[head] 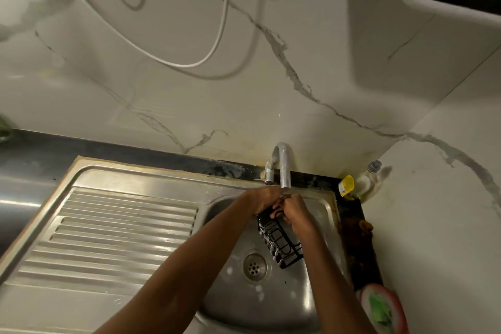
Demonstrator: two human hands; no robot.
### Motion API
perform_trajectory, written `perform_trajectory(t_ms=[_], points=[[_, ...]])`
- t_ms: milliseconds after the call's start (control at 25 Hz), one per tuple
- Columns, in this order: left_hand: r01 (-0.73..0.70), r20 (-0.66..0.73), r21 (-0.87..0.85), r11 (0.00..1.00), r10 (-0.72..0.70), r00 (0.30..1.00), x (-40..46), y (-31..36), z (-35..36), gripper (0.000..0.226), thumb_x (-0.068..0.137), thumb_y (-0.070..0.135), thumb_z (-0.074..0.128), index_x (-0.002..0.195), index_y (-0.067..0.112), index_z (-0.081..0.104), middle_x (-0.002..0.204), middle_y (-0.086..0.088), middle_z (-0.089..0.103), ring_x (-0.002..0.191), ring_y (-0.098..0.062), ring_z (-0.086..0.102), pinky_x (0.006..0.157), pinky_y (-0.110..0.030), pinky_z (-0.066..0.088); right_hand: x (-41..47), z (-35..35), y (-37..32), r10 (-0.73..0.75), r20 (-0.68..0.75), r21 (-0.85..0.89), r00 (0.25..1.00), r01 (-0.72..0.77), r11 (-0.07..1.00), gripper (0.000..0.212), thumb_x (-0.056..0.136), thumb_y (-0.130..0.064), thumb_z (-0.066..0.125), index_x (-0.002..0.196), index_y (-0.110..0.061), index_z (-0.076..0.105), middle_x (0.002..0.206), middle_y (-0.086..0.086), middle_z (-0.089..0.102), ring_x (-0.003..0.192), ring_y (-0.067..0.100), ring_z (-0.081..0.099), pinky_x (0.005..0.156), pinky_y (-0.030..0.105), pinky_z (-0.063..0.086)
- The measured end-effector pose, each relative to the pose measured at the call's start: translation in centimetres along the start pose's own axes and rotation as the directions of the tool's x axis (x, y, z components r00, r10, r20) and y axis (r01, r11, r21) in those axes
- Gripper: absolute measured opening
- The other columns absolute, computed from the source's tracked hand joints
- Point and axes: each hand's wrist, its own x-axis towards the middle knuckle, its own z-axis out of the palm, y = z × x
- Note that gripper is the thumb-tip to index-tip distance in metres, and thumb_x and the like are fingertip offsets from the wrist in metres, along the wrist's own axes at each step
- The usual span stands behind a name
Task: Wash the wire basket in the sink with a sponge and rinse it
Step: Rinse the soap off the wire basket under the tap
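Over the stainless steel sink bowl (320, 293), a black rectangular wire basket (280, 241) hangs tilted, its lower end above and right of the round perforated drain (254, 266). White suds cling to its left-side wires. Both hands meet at its upper end, under the curved chrome faucet spout (283, 168). Left hand (264, 199) curls over the top edge, fingers clenched on the wire. Right hand (294, 213) wraps the same end from the right, also grasping it. Forearms converge from the bottom of the view. Sponge: cannot tell whether either hand holds one. Ridged steel drainboard (108, 238) lies left of the bowl.
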Motion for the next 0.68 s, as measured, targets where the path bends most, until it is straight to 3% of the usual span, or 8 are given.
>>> perform_trajectory(t_ms=[120, 240, 360, 440, 560, 600, 680], points=[[-0.058, -0.056, 0.042, 0.997, 0.060, 0.997, -1.5, 0.1, 0.4, 0.053, 0.113, 0.042, 0.029, 0.080, 0.014, 0.060, 0.068, -0.003, 0.062, 0.061, -0.014, 0.054, 0.070, -0.028, 0.047, -0.6, 0.2, -0.8, 0.050, -0.139, 0.025, 0.989, -0.047, 0.999, 0.032, 0.104, -0.017, 0.042, 0.091, -0.003, 0.067, 0.066, 0.014, 0.071, 0.038, 0.012, 0.052, 0.034, 0.020, 0.032], [-0.127, -0.080, 0.125, 0.984, 0.137, 0.987, -1.4, 0.1, 0.5, 0.050, 0.112, 0.047, 0.032, 0.087, 0.016, 0.064, 0.079, -0.003, 0.065, 0.080, -0.018, 0.063, 0.088, -0.033, 0.051, -1.3, 0.1, -0.5, 0.093, -0.185, 0.247, 0.978, -0.045, 0.968, 0.031, 0.099, -0.015, 0.045, 0.089, 0.000, 0.071, 0.066, 0.017, 0.072, 0.042, 0.016, 0.048, 0.040, 0.023, 0.030], [-0.155, -0.156, 0.048, 0.987, 0.161, 0.974, -0.4, -0.2, 0.4, 0.043, 0.109, 0.045, 0.043, 0.104, 0.010, 0.068, 0.095, -0.009, 0.071, 0.098, -0.022, 0.066, 0.102, -0.040, 0.050, -1.8, -0.4, 0.6, 0.118, -0.206, 0.438, 0.972, -0.016, 0.899, 0.025, 0.098, -0.011, 0.050, 0.092, 0.002, 0.070, 0.076, 0.022, 0.072, 0.044, 0.013, 0.045, 0.040, 0.022, 0.029], [-0.150, -0.158, -0.074, 0.986, 0.137, 0.978, 0.1, -0.8, 0.6, 0.042, 0.109, 0.041, 0.044, 0.112, 0.007, 0.068, 0.103, -0.011, 0.073, 0.099, -0.022, 0.068, 0.099, -0.039, 0.052, -1.7, -1.6, 0.9, 0.158, -0.248, 0.519, 0.956, -0.006, 0.854, 0.026, 0.100, -0.012, 0.051, 0.099, 0.009, 0.067, 0.082, 0.027, 0.071, 0.035, 0.008, 0.040, 0.034, 0.017, 0.026], [-0.114, -0.080, -0.274, 0.955, 0.096, 0.992, 0.2, -1.1, 1.4, 0.033, 0.108, 0.034, 0.048, 0.112, 0.007, 0.066, 0.107, -0.012, 0.070, 0.100, -0.024, 0.067, 0.093, -0.035, 0.055, -1.5, -4.6, 0.8, 0.198, -0.282, 0.555, 0.939, -0.009, 0.832, 0.026, 0.099, -0.010, 0.052, 0.079, 0.004, 0.063, 0.047, 0.010, 0.061, 0.021, 0.003, 0.026, 0.030, 0.009, 0.017], [-0.105, -0.085, -0.270, 0.957, 0.085, 0.993, 0.7, -0.9, 1.4, 0.034, 0.106, 0.039, 0.052, 0.112, 0.008, 0.066, 0.112, -0.012, 0.070, 0.105, -0.024, 0.066, 0.098, -0.037, 0.053, -1.7, -5.5, 0.7, 0.197, -0.279, 0.564, 0.940, -0.006, 0.826, 0.027, 0.098, -0.010, 0.053, 0.073, -0.002, 0.061, 0.041, 0.006, 0.057, 0.021, 0.003, 0.025, 0.030, 0.009, 0.016], [-0.089, -0.086, -0.076, 0.993, 0.082, 0.993, 1.0, -0.1, 1.4, 0.041, 0.102, 0.049, 0.057, 0.110, 0.010, 0.066, 0.112, -0.010, 0.068, 0.102, -0.020, 0.063, 0.103, -0.037, 0.051, -2.2, -6.8, 0.9, 0.177, -0.248, 0.589, 0.952, 0.004, 0.808, 0.027, 0.099, -0.012, 0.052, 0.075, -0.004, 0.061, 0.049, 0.011, 0.060, 0.021, 0.004, 0.028, 0.029, 0.011, 0.018]])
